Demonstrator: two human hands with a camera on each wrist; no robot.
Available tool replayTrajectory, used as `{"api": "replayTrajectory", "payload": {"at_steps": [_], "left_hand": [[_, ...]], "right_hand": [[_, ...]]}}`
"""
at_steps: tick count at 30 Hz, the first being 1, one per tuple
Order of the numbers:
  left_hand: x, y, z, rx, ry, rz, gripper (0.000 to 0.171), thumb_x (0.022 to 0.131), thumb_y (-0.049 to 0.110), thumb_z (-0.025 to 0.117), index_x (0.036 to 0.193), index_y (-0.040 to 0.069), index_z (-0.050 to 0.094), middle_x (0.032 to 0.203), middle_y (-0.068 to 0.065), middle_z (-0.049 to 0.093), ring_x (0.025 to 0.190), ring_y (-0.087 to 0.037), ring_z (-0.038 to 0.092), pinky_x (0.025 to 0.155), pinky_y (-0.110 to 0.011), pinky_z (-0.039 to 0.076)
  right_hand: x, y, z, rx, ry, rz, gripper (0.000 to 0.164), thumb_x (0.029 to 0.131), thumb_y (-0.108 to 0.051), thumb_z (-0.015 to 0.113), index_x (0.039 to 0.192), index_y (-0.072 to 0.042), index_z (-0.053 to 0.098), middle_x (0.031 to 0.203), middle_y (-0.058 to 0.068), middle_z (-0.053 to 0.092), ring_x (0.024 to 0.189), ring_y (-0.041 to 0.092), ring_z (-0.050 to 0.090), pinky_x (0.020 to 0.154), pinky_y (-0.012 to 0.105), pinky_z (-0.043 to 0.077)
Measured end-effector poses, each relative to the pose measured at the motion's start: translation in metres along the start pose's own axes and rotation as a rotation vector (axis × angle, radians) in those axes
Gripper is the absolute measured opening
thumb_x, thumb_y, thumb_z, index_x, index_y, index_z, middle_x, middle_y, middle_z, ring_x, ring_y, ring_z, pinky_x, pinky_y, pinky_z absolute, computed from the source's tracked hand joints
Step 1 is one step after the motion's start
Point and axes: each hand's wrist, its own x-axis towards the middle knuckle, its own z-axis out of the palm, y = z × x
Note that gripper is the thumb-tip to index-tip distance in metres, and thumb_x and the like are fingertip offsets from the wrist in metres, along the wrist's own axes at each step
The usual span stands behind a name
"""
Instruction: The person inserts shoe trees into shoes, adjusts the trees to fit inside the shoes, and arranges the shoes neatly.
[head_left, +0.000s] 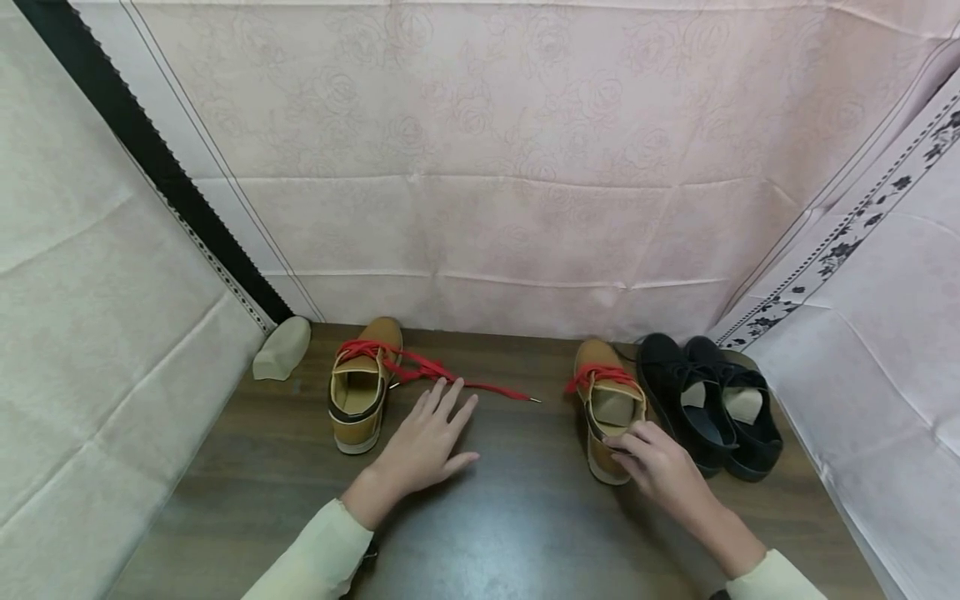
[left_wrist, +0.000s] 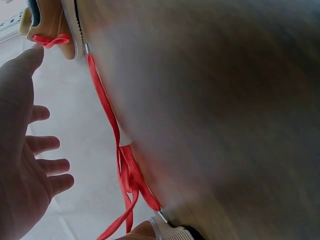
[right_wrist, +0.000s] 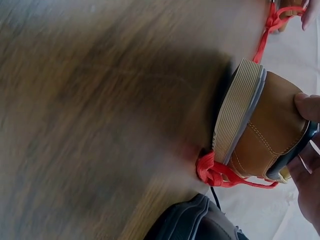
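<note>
My right hand (head_left: 660,467) pinches the heel collar of a tan shoe (head_left: 592,358) with red laces. In the right wrist view, the thumb (right_wrist: 308,106) presses on the outside of that heel, while other fingers reach over the dark-trimmed rim. A second tan shoe (head_left: 386,333) stands to the left, its red shoelace (head_left: 480,386) trailing right across the floor. Close to that lace, my left hand (head_left: 423,442) is held with its fingers spread, gripping nothing. The left wrist view also shows the left hand (left_wrist: 20,150) apart from the shoelace (left_wrist: 107,105).
A pair of black shoes (head_left: 667,358) stands right of the tan shoe, with pale pieces inside. A cream-coloured block (head_left: 285,348) sits by the left wall. White patterned cloth (head_left: 480,233) hangs around the brown wood-grain floor (head_left: 480,533).
</note>
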Motion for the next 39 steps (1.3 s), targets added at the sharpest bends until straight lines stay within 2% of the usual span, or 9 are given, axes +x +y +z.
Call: {"api": "replayTrajectory", "payload": {"at_steps": [6,13,20,39], "left_hand": [[0.006,0.004,0.000,-0.005,-0.010,0.008,0.084,0.097,0.062,0.060,0.161,0.013,0.036,0.168,-0.020,0.029,0.154,-0.045,0.029,0.121,-0.058,0.033],[0.011,0.007,-0.001,-0.012,-0.045,-0.005,0.085,0.098,0.063,0.058,0.163,0.015,0.032,0.169,-0.019,0.025,0.155,-0.043,0.025,0.123,-0.057,0.030],[0.014,0.011,0.000,-0.029,-0.050,-0.004,0.084,0.099,0.061,0.058,0.163,0.014,0.032,0.169,-0.020,0.024,0.155,-0.044,0.026,0.123,-0.057,0.030],[0.015,0.014,0.002,-0.026,-0.056,-0.002,0.083,0.099,0.063,0.055,0.163,0.015,0.033,0.169,-0.017,0.027,0.156,-0.041,0.026,0.123,-0.056,0.031]], "right_hand": [[-0.003,0.005,-0.004,-0.018,-0.022,0.032,0.029,0.075,-0.007,0.087,0.101,-0.017,0.078,0.095,-0.007,0.065,0.088,0.009,0.060,0.074,0.027,0.050],[-0.004,0.011,-0.007,-0.038,-0.027,0.024,0.028,0.075,-0.007,0.087,0.101,-0.016,0.078,0.095,-0.005,0.066,0.087,0.011,0.061,0.074,0.028,0.049],[-0.007,0.014,-0.013,-0.065,-0.061,0.068,0.028,0.078,-0.008,0.087,0.102,-0.018,0.078,0.097,-0.008,0.066,0.090,0.009,0.059,0.074,0.028,0.049],[-0.017,0.024,-0.021,-0.085,-0.027,0.080,0.030,0.074,-0.005,0.088,0.099,-0.018,0.078,0.093,-0.008,0.064,0.085,0.008,0.057,0.072,0.027,0.047]]}}
